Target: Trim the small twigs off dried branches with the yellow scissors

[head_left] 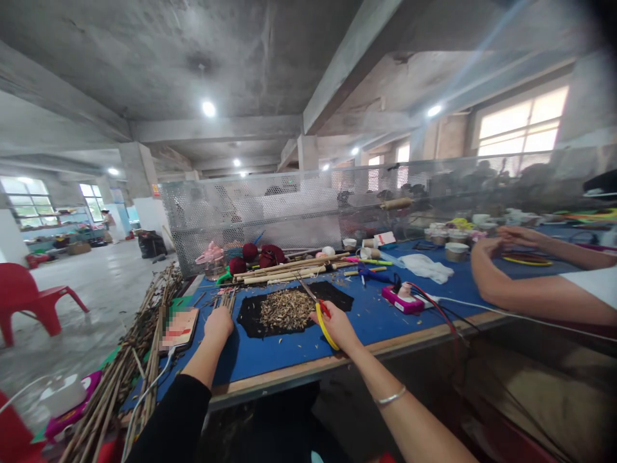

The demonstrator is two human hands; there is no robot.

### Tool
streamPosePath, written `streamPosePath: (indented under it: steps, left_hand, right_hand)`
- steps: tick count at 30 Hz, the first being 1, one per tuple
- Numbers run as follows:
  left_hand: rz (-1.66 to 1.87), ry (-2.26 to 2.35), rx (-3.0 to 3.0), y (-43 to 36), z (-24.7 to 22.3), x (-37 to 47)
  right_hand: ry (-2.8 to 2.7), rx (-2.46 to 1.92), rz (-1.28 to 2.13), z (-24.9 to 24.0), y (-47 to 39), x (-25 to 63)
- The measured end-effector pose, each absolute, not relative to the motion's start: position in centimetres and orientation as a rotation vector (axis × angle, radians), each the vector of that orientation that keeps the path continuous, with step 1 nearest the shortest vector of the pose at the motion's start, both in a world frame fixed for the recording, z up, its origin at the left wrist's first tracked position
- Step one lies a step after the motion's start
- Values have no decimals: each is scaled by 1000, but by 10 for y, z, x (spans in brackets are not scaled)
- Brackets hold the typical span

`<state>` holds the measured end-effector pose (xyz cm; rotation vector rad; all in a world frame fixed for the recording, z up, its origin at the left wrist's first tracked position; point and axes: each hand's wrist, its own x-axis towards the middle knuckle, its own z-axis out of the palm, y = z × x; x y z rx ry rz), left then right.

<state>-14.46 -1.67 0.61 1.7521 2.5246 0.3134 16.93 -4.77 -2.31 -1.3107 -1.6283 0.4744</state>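
Note:
My right hand (336, 325) is closed around the yellow and red handles of a pair of scissors (326, 329), whose blades point up and left over the pile. My left hand (219, 323) is closed on a few short thin sticks (226, 299) whose ends stick out past the fingers. Between the two hands, a heap of small cut brown pieces (288, 310) lies on a black cloth (250, 318) on the blue table (260, 357).
Long twigs (139, 347) lean along the table's left side beside a phone (179, 326). Behind the cloth lie pale rods (289, 270). A pink power strip (402, 299) with cables sits to the right. Another person's arms (520, 276) reach in at far right.

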Motion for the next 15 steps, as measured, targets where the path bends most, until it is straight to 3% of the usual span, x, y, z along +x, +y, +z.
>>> streamPosePath:
  steps: [15]
  left_hand:
    - [254,2476,2192,-24,-6,-143]
  right_hand:
    - [-1611,-1289,490,-26,-45,170]
